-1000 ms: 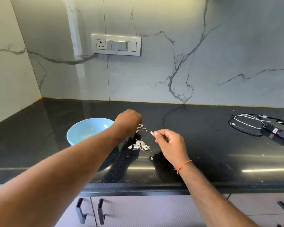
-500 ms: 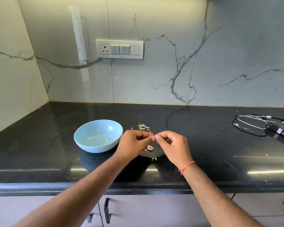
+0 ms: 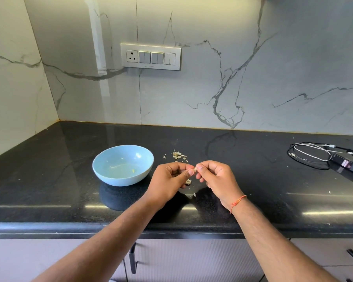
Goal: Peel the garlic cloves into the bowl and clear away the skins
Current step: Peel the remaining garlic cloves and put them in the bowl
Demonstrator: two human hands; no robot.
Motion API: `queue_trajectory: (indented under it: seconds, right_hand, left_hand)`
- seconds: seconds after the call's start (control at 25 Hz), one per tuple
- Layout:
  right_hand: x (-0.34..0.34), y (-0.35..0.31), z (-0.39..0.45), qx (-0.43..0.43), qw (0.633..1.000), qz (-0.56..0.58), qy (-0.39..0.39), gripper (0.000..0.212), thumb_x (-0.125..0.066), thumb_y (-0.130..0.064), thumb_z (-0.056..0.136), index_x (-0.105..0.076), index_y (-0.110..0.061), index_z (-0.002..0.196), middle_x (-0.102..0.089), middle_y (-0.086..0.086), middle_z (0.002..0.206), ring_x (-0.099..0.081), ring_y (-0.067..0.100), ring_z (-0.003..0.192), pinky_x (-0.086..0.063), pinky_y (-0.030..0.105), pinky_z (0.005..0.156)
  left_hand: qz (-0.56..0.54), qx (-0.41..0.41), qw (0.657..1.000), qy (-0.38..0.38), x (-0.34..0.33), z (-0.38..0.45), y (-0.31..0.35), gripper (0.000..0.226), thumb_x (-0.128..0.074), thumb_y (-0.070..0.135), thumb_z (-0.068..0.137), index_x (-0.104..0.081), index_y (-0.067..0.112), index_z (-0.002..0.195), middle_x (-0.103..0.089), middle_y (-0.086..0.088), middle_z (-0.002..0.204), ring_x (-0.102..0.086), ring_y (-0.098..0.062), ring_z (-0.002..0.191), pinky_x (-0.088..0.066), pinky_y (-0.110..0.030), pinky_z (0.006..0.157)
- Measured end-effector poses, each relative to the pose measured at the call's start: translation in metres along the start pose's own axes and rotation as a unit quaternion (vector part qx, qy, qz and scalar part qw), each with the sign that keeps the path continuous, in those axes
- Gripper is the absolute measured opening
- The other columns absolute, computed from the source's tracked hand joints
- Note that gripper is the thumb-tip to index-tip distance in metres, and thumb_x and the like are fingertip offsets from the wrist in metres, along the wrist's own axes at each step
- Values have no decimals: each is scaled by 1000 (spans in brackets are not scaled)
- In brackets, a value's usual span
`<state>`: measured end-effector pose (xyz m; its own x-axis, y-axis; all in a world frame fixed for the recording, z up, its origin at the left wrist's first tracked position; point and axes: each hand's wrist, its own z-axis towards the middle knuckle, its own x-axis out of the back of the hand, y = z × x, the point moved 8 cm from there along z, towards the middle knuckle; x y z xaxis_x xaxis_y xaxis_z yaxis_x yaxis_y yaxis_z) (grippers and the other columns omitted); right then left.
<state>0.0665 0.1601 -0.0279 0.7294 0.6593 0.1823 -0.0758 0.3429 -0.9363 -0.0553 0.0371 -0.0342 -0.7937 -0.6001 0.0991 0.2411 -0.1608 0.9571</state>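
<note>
Reaching over the rounded front edge of the black countertop [image 3: 49,200], we bring both hands together above it. Our left hand [image 3: 169,184] is curled nearly closed, thumb and forefinger pinching one end of a small pale garlic clove [image 3: 195,170]. Our right hand [image 3: 218,180], an orange thread [image 3: 237,202] tied at its wrist, is curled the same way and pinches the other end, so the fingertips of both hands almost meet. Just below the hands, loose skins [image 3: 188,181] lie on the stone, with a smaller flake nearer us. Left of our hands sits the light blue bowl [image 3: 104,161]; we can make out only a small yellowish speck inside. Beyond our hands, a second scatter of skin scraps [image 3: 177,155] rests on the counter. Far right lie a coiled white cable [image 3: 308,153] and a black adapter [image 3: 347,166]. On the marble wall behind hangs a switch panel [image 3: 150,57].
</note>
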Motion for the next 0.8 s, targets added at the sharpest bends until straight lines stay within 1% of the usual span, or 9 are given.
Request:
queue_trajectory:
  seconds: [0.08,0.24,0.4,0.48,0.56,0.6,0.68,0.72,0.8]
  right_hand:
    - [0,2,0,-8,1000,20,-6,20,-65,-13,105,-80,-11,91,-72,0,73,-60,6,65,-46,12,59]
    - [-4,3,1,-27,998,48,-29,21,-63,-13,106,-77,-10,91,-68,0,72,-58,8,64,-45,14,58]
    - [-3,10,5,-64,996,53,-34,20,-62,-19,107,-76,-10,95,-63,-4,69,-54,9,64,-38,18,54]
    - [-2,14,11,-76,997,29,-16,20,-65,-22,106,-77,-10,96,-64,-7,68,-52,8,62,-37,17,51]
    - [-4,13,23,-73,997,-19,2,20,-67,-24,104,-79,-12,94,-69,-9,71,-52,8,61,-40,17,52]
    - [-5,11,32,-64,997,-52,11,20,-67,-24,103,-80,-14,91,-72,-10,74,-54,8,62,-44,18,56]
    - [-10,2,53,-36,992,-120,22,19,-72,-24,99,-82,-19,83,-80,-13,85,-66,5,73,-53,23,73]
    - [-15,-3,63,-28,989,-145,17,16,-75,-25,96,-83,-24,83,-81,-14,89,-72,3,83,-56,25,82]
    - [-27,-7,80,-21,983,-182,-3,4,-84,-25,89,-87,-28,88,-82,-12,90,-76,6,93,-59,27,89]
  left_hand:
    - [-5,-8,1000,-3,0,-1,1,11,-78,15,98,-84,11,106,-83,-8,88,-70,-6,72,-57,-18,65]
    - [-14,-13,1000,-10,-1,-2,3,9,-77,11,98,-84,11,104,-79,3,81,-67,-2,66,-55,-17,63]
    - [-37,-13,999,-24,-1,-3,5,9,-77,11,98,-83,10,105,-80,2,83,-69,-5,72,-56,-19,65]
    - [-61,-6,998,-8,2,-3,5,8,-76,10,98,-82,10,104,-78,7,78,-68,-4,68,-55,-19,64]
    - [-76,-1,997,21,6,-3,2,9,-78,10,97,-82,10,105,-77,7,76,-66,-4,64,-55,-20,61]
    - [-74,2,997,33,6,-3,1,10,-79,11,96,-82,11,106,-78,6,79,-66,-4,65,-55,-20,61]
    - [-67,6,997,46,7,-2,-1,15,-80,10,95,-81,17,107,-79,5,84,-66,-5,67,-55,-20,62]
    - [-68,7,997,49,7,-2,-1,18,-80,8,94,-80,20,108,-79,4,86,-66,-4,68,-55,-19,62]
    - [-72,3,996,49,7,-1,0,25,-80,3,93,-79,24,105,-79,4,86,-68,-2,67,-54,-16,62]
